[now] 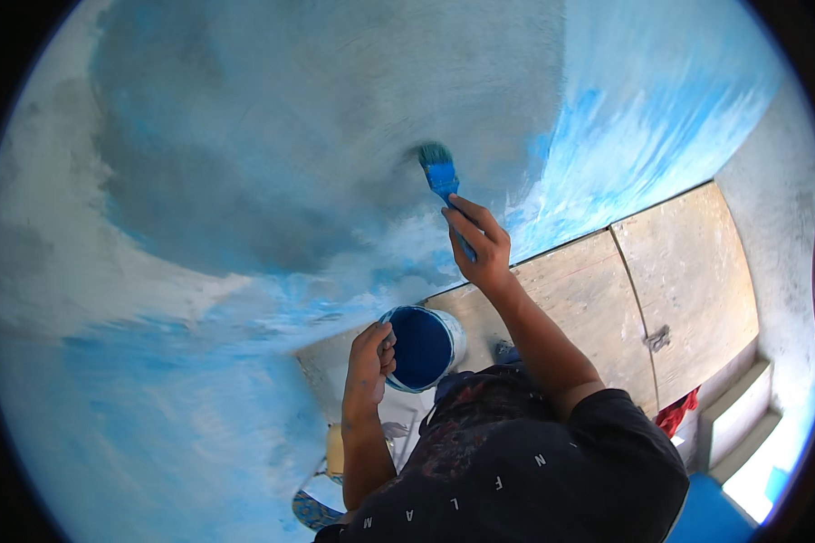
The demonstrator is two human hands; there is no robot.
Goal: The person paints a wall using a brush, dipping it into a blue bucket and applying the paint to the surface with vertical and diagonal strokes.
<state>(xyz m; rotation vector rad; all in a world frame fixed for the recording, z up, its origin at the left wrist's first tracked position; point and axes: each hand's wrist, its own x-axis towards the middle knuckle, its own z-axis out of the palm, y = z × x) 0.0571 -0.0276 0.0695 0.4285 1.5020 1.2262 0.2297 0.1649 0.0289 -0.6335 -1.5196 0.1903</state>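
Paint bucket (458, 338): left hand (368, 360) curls closed at its rim; a slack grip, I'd guess, could spill blue paint (420, 351).
Paintbrush (440, 174): beyond the bucket, against the wall (335, 118); right hand (483, 246) pinches its handle; overloading might cause drips.

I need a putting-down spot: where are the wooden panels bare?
The right panel, except its latch, is bare from seam to grey wall. Another patch sits between seam and right forearm. It's crowded where the left hand holds the paint bucket by the shirt.
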